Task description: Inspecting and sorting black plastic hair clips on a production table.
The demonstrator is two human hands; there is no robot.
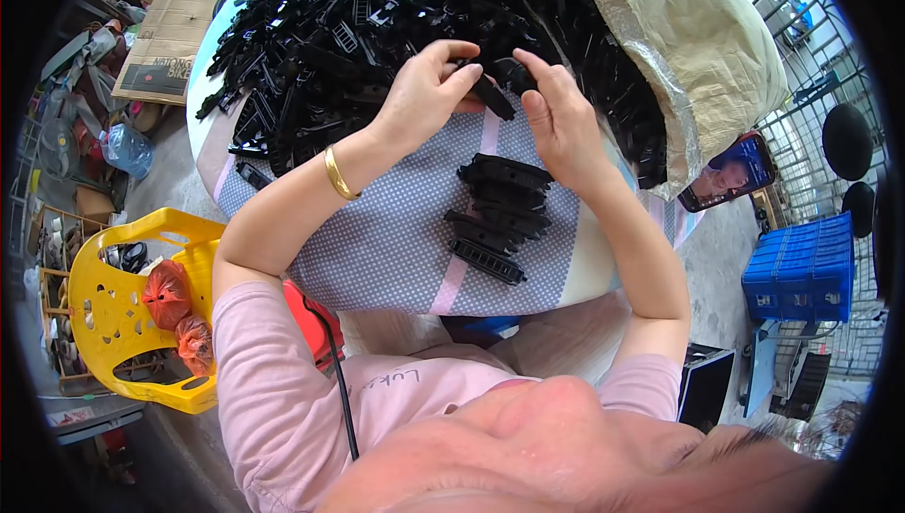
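My left hand [429, 98], a gold bangle on its wrist, pinches a narrow black plastic piece [494, 98] between thumb and fingers. Facing it, my right hand [564, 126] has its thumb and index finger apart. A rounded black part [512, 74] lies by that index fingertip; whether they touch is hard to see. Nearer me, a small stack of black plastic pieces [504, 206] rests on the dotted tablecloth [377, 249], the closest one ribbed like a ladder. Beyond both hands spreads a large heap of similar black pieces [320, 32].
At the right, a big tan sack [698, 51] opens onto the heap, with a lit phone [731, 173] by its edge. A yellow plastic chair [104, 296] holding red bags stands left. Blue crates [801, 273] are at the right; a cardboard sheet [165, 32] leans far left.
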